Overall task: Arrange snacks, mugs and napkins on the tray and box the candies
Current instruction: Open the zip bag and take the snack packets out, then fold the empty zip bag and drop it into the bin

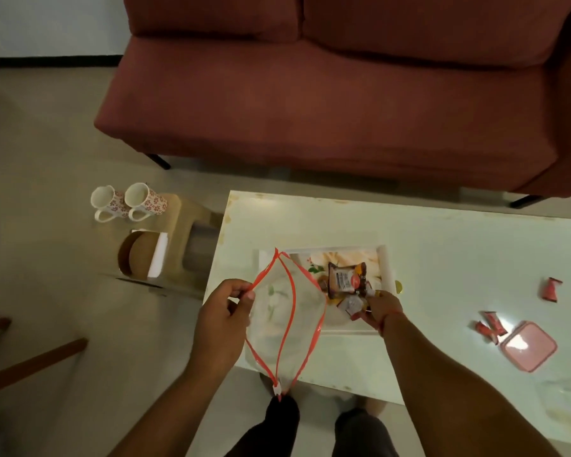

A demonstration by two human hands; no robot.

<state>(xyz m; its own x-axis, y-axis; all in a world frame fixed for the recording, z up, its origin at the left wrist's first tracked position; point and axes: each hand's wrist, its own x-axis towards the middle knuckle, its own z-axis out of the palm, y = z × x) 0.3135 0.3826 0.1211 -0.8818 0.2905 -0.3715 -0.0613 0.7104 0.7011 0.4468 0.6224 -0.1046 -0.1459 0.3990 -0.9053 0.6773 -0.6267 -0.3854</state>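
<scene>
My left hand [226,311] pinches the orange-edged rim of a clear zip bag [285,319], holding it open above the left part of a white flower-printed tray [388,268]. My right hand [381,308] grips small wrapped snacks [353,305] over the tray, beside a brown snack packet [345,278]. Red wrapped candies [488,324] lie on the table to the right, one more candy [551,289] farther back. A pink lidded box [528,345] sits beside them. Two floral mugs [127,201] stand on a low stool at left.
The white coffee table [442,232] stands in front of a dark red sofa [343,94]. A cardboard box [145,255] with a round cork piece rests beside the mugs. A clear container [564,400] sits at the table's right front edge. Wooden furniture legs [30,361] show at far left.
</scene>
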